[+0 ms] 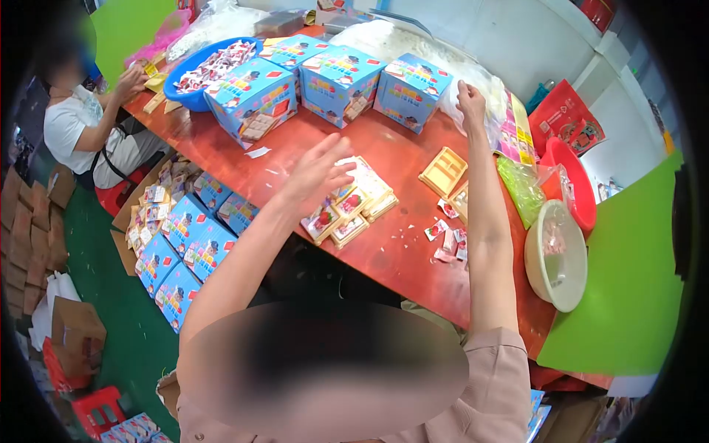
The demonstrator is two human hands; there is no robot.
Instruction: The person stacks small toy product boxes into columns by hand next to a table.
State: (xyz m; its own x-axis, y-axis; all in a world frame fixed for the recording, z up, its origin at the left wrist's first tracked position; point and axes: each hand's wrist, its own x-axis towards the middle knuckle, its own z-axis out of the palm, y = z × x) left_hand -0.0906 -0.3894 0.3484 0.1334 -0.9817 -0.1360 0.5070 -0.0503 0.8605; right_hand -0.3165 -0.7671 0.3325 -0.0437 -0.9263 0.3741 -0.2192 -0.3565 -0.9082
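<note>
Strawberry-print packs (351, 203): clustered toward the near side of the red tabletop (413, 284), some lying on others. Left grip (316, 176) open, fingers spread, at the upper left of the cluster; contact cannot be judged from this angle. Right grip (470, 103) reaches farther out, fingers curled, just right of the last blue printed box (412, 92), in front of crumpled clear plastic (496, 118); cannot tell whether anything is inside.

Four such boxes stand upright across the far side. Left of them, a blue basin (172, 80) full of small wrapped pieces. Tan tray (443, 171) near the right forearm, another partly hidden by it; loose wrapped sweets (449, 244) just below. Right end: cream bowl (539, 269) beside a red basin (583, 184). Seated co-worker (70, 133), upper left, white top, hands raised at a yellow item (152, 70).
</note>
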